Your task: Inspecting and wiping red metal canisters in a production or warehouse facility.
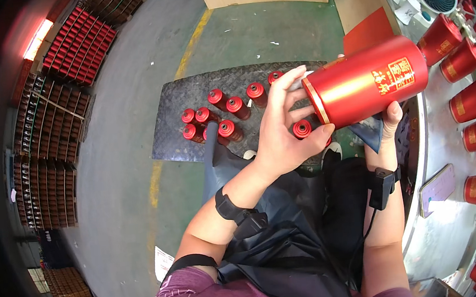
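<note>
Red cylindrical canister (pixel 366 82): held on its side above the lap, rigid, glossy, likely slippery and light; best taken round the body. Left hand (pixel 282 130) grip spread at its gold-rimmed end; right hand (pixel 387 120) grip closed beneath. Steel surface (pixel 438 146) with canister rows right; small red caps (pixel 217 116) on floor mat below.

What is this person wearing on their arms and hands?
Both hands, left hand and right hand, are bare, no gloves. Each wrist carries a black strap with a small black box; a thin black cable runs down from the right one. Short purple sleeves show, and a dark apron.
</note>
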The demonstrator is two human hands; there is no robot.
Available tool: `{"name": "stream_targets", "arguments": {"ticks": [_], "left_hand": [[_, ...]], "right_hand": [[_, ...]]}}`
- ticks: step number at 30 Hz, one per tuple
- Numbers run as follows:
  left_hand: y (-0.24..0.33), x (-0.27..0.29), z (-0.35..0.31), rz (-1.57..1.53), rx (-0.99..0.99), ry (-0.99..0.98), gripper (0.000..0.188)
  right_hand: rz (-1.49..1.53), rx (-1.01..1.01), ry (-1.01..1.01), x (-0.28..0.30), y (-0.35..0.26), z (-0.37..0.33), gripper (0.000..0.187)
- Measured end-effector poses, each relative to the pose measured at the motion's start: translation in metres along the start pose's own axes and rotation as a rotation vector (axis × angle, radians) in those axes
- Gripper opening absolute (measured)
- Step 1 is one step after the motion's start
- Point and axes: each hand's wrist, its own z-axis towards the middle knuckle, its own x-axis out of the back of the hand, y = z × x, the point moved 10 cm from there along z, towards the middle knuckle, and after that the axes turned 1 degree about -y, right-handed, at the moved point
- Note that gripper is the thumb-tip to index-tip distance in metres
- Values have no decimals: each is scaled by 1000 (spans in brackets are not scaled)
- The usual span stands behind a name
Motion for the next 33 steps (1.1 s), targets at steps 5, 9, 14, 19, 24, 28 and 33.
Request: {"name": "stream_targets", "arguments": {"ticks": [5, 9, 14, 19, 24, 28, 33], "left_hand": [[8, 9, -1, 112, -89, 37, 77], [35, 2, -5, 657, -372, 6, 78], [40, -1, -10, 777, -444, 39, 73], [42, -6, -12, 728, -482, 46, 68], [41, -7, -13, 622, -482, 57, 64], [32, 0, -13, 497, -412, 79, 61], [16, 10, -14, 280, -280, 98, 53]], "right_hand": [[-103, 23, 87, 14, 0, -6, 75], [-10, -50, 45, 8, 7, 8, 73], [-32, -40, 162, -7, 10, 10, 61], [-34, 47, 216, -8, 5, 10, 56], [-11, 95, 205, -10, 0, 8, 61], [14, 74, 166, -12, 3, 7, 63], [33, 67, 140, -12, 9, 8, 65]]}}
